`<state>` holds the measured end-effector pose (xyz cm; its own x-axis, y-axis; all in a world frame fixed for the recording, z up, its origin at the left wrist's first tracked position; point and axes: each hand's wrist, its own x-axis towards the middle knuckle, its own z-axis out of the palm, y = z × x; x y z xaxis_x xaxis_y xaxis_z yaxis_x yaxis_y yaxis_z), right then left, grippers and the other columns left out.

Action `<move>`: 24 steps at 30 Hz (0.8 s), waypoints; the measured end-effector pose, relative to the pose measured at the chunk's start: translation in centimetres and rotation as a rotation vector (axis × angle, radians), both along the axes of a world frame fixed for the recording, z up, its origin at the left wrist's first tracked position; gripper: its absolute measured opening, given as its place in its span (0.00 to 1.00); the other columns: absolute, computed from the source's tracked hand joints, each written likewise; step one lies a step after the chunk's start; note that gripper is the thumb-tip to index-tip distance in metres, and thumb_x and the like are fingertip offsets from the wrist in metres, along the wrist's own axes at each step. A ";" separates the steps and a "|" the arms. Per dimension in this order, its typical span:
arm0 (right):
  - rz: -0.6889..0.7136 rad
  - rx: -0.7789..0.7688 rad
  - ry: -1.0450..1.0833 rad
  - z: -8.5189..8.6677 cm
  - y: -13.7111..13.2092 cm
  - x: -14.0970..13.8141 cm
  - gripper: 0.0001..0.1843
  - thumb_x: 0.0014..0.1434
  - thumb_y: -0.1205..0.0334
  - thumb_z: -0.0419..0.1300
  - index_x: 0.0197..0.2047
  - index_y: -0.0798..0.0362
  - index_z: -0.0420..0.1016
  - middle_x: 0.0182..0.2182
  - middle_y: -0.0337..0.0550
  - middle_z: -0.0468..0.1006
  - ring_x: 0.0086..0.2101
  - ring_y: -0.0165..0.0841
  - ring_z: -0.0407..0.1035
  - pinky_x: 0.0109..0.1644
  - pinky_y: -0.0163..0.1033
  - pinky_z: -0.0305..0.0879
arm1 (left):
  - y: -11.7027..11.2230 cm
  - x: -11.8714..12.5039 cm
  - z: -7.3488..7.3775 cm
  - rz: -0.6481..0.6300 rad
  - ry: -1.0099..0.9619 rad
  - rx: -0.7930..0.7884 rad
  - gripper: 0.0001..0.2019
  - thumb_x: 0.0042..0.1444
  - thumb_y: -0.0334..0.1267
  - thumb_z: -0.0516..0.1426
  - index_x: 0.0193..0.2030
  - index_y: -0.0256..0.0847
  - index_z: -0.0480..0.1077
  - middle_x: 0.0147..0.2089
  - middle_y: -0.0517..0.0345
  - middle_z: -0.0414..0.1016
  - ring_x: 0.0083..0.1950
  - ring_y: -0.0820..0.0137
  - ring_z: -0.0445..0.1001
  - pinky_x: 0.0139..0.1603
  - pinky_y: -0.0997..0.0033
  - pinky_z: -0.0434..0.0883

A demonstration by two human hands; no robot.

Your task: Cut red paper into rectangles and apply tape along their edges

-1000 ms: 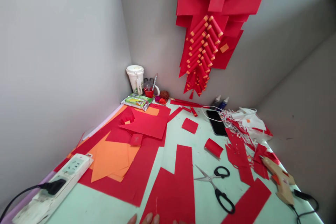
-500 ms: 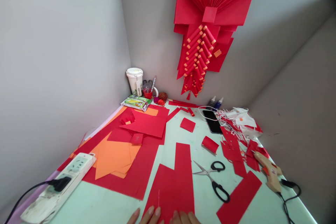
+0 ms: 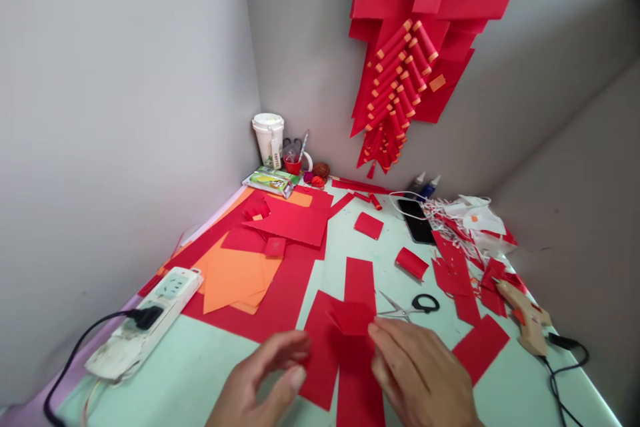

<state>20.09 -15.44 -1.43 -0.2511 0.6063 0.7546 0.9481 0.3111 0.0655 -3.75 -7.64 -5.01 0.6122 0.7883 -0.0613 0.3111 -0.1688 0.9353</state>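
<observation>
A small piece of red paper (image 3: 353,318) is raised off the table, its right edge pinched in the fingers of my right hand (image 3: 423,367). Left of it, my left hand (image 3: 263,377) curves with thumb and fingers apart, holding nothing. Beneath both hands lie a red sheet (image 3: 320,373) and a long red strip (image 3: 359,277). Black-handled scissors (image 3: 400,310) rest with blades spread just beyond my right hand, which covers their lower handle.
At left are a white power strip (image 3: 150,320) with a plugged cord and orange paper sheets (image 3: 230,280). On the right lie a glue gun (image 3: 527,320), red paper scraps (image 3: 455,273) and a phone (image 3: 416,221). A red paper firecracker decoration (image 3: 400,80) hangs on the wall.
Both hands have come up from the bottom edge into fuller view. My right hand now holds a small red paper piece above the sheets. The camera view has shifted.
</observation>
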 end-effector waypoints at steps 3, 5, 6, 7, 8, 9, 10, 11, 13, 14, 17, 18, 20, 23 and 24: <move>0.053 -0.007 -0.023 -0.6 0.0 0.4 0.14 0.60 0.69 0.58 0.49 0.54 0.75 0.36 0.47 0.84 0.37 0.39 0.80 0.37 0.39 0.75 | -0.1 3.3 2.0 0.042 -0.260 -0.602 0.27 0.60 0.56 0.54 0.56 0.37 0.70 0.50 0.43 0.78 0.50 0.57 0.78 0.50 0.58 0.76; 0.133 -0.064 -0.063 -1.9 -0.1 0.4 0.14 0.60 0.69 0.58 0.50 0.55 0.75 0.39 0.49 0.84 0.41 0.40 0.79 0.40 0.39 0.76 | 0.4 5.5 2.8 0.105 -0.312 -0.741 0.23 0.59 0.53 0.57 0.52 0.36 0.72 0.51 0.45 0.78 0.48 0.60 0.78 0.51 0.60 0.75; 0.173 -0.086 -0.057 -2.7 -0.1 0.4 0.15 0.59 0.69 0.59 0.50 0.55 0.75 0.41 0.49 0.83 0.43 0.40 0.78 0.42 0.40 0.76 | 0.8 6.4 3.1 0.072 -0.346 -0.767 0.21 0.59 0.52 0.57 0.50 0.35 0.73 0.50 0.45 0.78 0.48 0.61 0.78 0.50 0.61 0.75; 0.194 -0.096 -0.013 -3.4 0.0 0.5 0.16 0.58 0.69 0.59 0.51 0.54 0.75 0.42 0.49 0.83 0.44 0.41 0.77 0.44 0.42 0.75 | 1.3 7.1 3.3 0.036 -0.379 -0.780 0.21 0.60 0.51 0.57 0.49 0.34 0.73 0.49 0.45 0.78 0.48 0.61 0.78 0.50 0.61 0.74; 0.187 -0.094 0.077 -4.0 0.1 0.6 0.18 0.57 0.70 0.60 0.51 0.53 0.74 0.43 0.49 0.82 0.45 0.41 0.76 0.46 0.43 0.75 | 1.8 7.7 3.4 0.012 -0.390 -0.777 0.21 0.60 0.51 0.57 0.49 0.34 0.74 0.48 0.45 0.78 0.47 0.61 0.78 0.49 0.62 0.74; 0.149 -0.088 0.205 -4.5 0.3 0.7 0.19 0.57 0.69 0.60 0.52 0.51 0.73 0.44 0.49 0.81 0.46 0.41 0.76 0.47 0.45 0.74 | 2.3 8.1 3.4 -0.003 -0.370 -0.763 0.21 0.60 0.50 0.57 0.48 0.33 0.74 0.45 0.46 0.79 0.45 0.62 0.78 0.48 0.63 0.74; 0.084 -0.092 0.356 -4.9 0.5 0.9 0.19 0.57 0.68 0.61 0.53 0.50 0.72 0.45 0.50 0.80 0.46 0.42 0.75 0.47 0.47 0.74 | 2.7 8.5 3.4 -0.034 -0.348 -0.740 0.21 0.60 0.50 0.57 0.48 0.34 0.74 0.44 0.47 0.79 0.44 0.63 0.78 0.47 0.64 0.74; 0.007 -0.115 0.516 -5.1 0.8 1.1 0.19 0.58 0.65 0.61 0.53 0.49 0.71 0.46 0.51 0.79 0.46 0.42 0.75 0.47 0.48 0.74 | 3.0 8.8 3.4 -0.071 -0.325 -0.717 0.20 0.59 0.50 0.57 0.48 0.34 0.74 0.43 0.47 0.79 0.43 0.63 0.78 0.46 0.65 0.73; -0.120 -0.226 0.804 -5.4 1.3 1.6 0.19 0.60 0.60 0.60 0.54 0.50 0.69 0.46 0.51 0.78 0.44 0.42 0.75 0.45 0.46 0.74 | 3.4 9.4 3.0 -0.156 -0.286 -0.675 0.20 0.59 0.50 0.58 0.48 0.35 0.75 0.43 0.49 0.79 0.43 0.64 0.78 0.47 0.65 0.72; -0.158 -0.302 0.919 -5.4 1.5 1.7 0.18 0.60 0.57 0.60 0.53 0.51 0.70 0.45 0.51 0.78 0.43 0.41 0.75 0.43 0.45 0.75 | 3.5 9.6 2.8 -0.199 -0.279 -0.660 0.20 0.59 0.49 0.58 0.48 0.35 0.75 0.43 0.49 0.79 0.44 0.64 0.77 0.47 0.64 0.72; -0.183 -0.474 1.136 -5.5 1.8 2.0 0.13 0.60 0.52 0.60 0.43 0.52 0.74 0.37 0.46 0.79 0.36 0.37 0.75 0.38 0.38 0.74 | 3.5 10.0 1.7 -0.276 -0.282 -0.632 0.19 0.60 0.49 0.57 0.49 0.37 0.75 0.42 0.51 0.79 0.44 0.65 0.77 0.48 0.64 0.71; -0.175 -0.504 1.174 -5.6 1.8 2.0 0.12 0.59 0.52 0.61 0.39 0.52 0.75 0.35 0.44 0.79 0.34 0.36 0.74 0.37 0.37 0.73 | 3.5 10.1 1.4 -0.286 -0.285 -0.631 0.20 0.60 0.50 0.57 0.49 0.37 0.75 0.42 0.52 0.79 0.43 0.65 0.76 0.47 0.65 0.71; -0.152 -0.536 1.236 -5.6 1.8 2.0 0.12 0.58 0.51 0.62 0.35 0.52 0.75 0.30 0.42 0.77 0.31 0.34 0.72 0.35 0.36 0.72 | 3.5 10.0 0.9 -0.279 -0.283 -0.637 0.20 0.58 0.50 0.59 0.48 0.36 0.76 0.39 0.53 0.78 0.42 0.66 0.76 0.44 0.68 0.72; -0.130 -0.565 1.311 -5.7 1.9 1.9 0.11 0.57 0.52 0.64 0.34 0.52 0.76 0.28 0.40 0.75 0.29 0.33 0.71 0.35 0.35 0.71 | 3.7 9.9 0.6 -0.206 -0.259 -0.656 0.20 0.53 0.49 0.63 0.45 0.35 0.76 0.35 0.55 0.77 0.37 0.69 0.75 0.40 0.71 0.72; -0.122 -0.570 1.325 -5.7 1.9 1.8 0.11 0.57 0.53 0.64 0.34 0.52 0.75 0.27 0.39 0.75 0.29 0.33 0.71 0.34 0.35 0.71 | 3.7 9.8 0.6 -0.173 -0.247 -0.658 0.19 0.52 0.49 0.63 0.43 0.35 0.77 0.34 0.56 0.76 0.35 0.70 0.74 0.38 0.72 0.72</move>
